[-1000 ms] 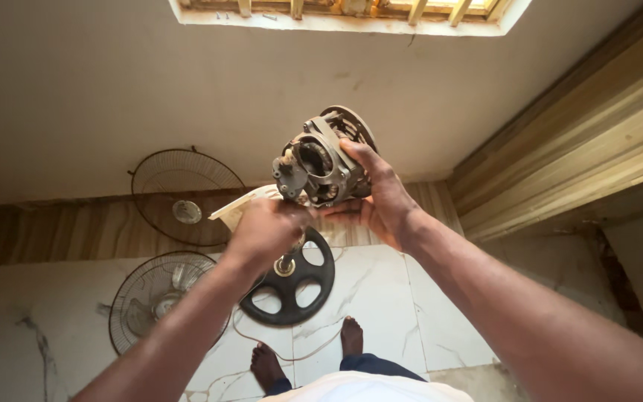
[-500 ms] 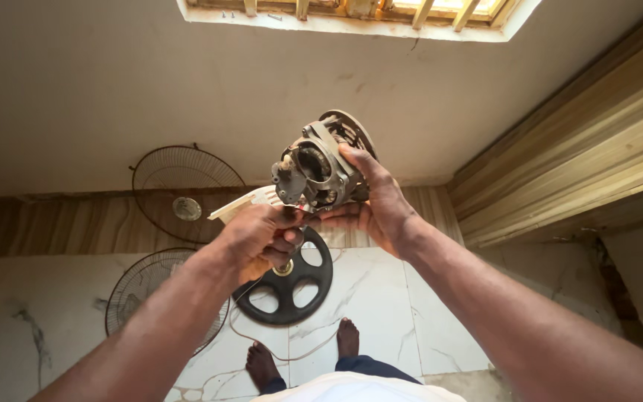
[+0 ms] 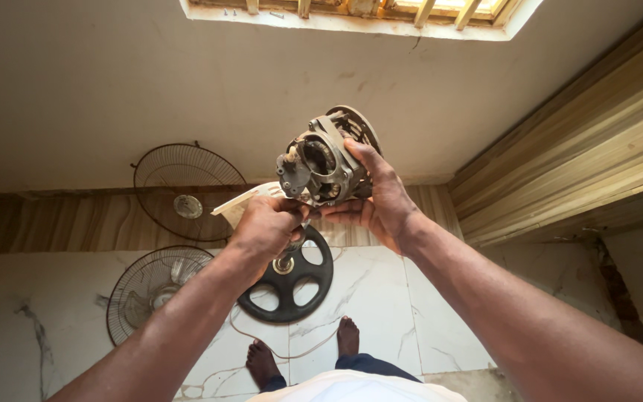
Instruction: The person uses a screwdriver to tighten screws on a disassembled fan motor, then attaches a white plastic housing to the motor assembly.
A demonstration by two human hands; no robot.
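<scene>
2 hands are holding a fan motor (image 3: 325,160) up over a tiled floor (image 3: 366,298).

From left to right: 2 wire grilles (image 3: 154,286) are lying on the floor by the wall, the left hand (image 3: 266,231) is closing tightly around something under the motor that cannot be made out, a black round base (image 3: 288,286) is sitting below, and the right hand (image 3: 381,201) is gripping the motor's side, fingers wrapping it.

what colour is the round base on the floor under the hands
Black, with spoke-like cutouts and a metal hub; the round base shows in the head view, on white marbled tiles.
</scene>
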